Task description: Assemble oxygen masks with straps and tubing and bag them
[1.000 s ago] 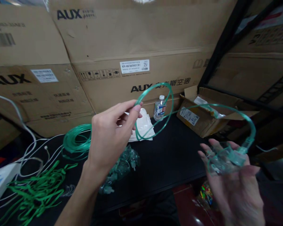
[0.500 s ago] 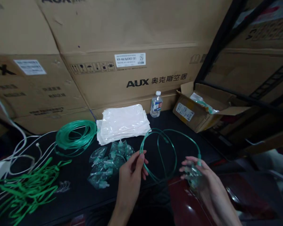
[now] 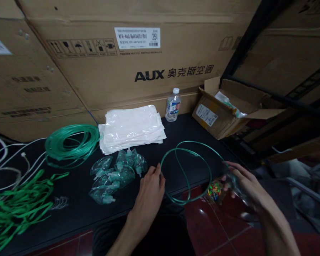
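Observation:
My left hand, fingers pinched together, grips the left side of a loop of thin green tubing. The loop hangs between my hands over the black table's front edge. From its far side the tubing runs to my right hand, which is closed around a clear plastic oxygen mask, partly hidden by the fingers and blurred. Left of my left hand lies a cluster of several green-tinted clear masks with pale connectors. Behind them is a stack of white plastic bags.
A coil of green tubing, green elastic straps, small metal strips and white cables occupy the left. A bottle and open carton stand behind. Small colourful pieces show below my right hand.
The view has tilted down and shifted. My right hand has turned and moved right with the mask, and the tubing loop has spread wider. My left hand still grips the tubing.

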The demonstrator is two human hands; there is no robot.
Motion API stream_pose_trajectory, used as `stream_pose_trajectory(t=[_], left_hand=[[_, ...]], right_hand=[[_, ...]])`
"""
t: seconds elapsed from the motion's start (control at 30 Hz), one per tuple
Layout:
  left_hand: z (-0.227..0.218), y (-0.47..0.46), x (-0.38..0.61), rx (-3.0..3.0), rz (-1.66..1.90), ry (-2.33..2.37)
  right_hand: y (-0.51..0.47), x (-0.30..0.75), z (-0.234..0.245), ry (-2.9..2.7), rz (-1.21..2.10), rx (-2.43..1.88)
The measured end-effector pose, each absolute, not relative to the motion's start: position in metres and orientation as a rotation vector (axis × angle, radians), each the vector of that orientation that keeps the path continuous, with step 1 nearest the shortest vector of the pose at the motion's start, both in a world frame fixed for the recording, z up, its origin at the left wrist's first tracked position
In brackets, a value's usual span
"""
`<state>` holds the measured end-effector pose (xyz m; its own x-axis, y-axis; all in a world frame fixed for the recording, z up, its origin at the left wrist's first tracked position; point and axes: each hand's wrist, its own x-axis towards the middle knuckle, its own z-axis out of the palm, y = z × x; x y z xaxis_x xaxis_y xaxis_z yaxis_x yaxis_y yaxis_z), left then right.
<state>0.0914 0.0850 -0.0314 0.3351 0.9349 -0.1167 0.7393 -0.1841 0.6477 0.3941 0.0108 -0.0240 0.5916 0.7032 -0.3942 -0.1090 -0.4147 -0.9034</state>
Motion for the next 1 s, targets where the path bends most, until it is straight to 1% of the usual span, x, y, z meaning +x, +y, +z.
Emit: stream_pose_trajectory(t=[0.2,0.3,0.4,0.53,0.67,0.8,0.83,0.9,1.0], left_hand=[[-0.019,0.124,0.104,2.168,0.379,1.381],[-0.021,0.146,0.114,2.174,0.436,1.267],[-0.022,0.159,0.118,2.089,0.555,1.203],[-0.023,0.156,0.109,1.814,0.743,1.192],[-0.028,0.129,0.103,1.413,0.862,1.152],[-0.044,0.084,0.117,1.049,0.890,1.095],[-0.048,0.073,0.121,0.974,0.892,1.085],[-0.056,0.056,0.129,0.848,0.897,1.071],[-0.061,0.044,0.133,0.724,0.904,1.056]], right_hand=[[0.056,0.428,-0.001,-0.644,1.112,-1.882],[0.078,0.430,0.005,-0.697,1.216,-1.879],[0.079,0.426,0.003,-0.692,1.242,-1.857],[0.043,0.424,-0.008,-0.555,1.118,-1.801],[-0.006,0.405,-0.027,-0.346,0.984,-1.674],[-0.033,0.346,-0.044,-0.203,1.035,-1.512],[-0.036,0.329,-0.045,-0.092,1.074,-1.402],[-0.038,0.300,-0.045,0.055,1.107,-1.225],[-0.039,0.278,-0.039,0.137,1.097,-1.155]])
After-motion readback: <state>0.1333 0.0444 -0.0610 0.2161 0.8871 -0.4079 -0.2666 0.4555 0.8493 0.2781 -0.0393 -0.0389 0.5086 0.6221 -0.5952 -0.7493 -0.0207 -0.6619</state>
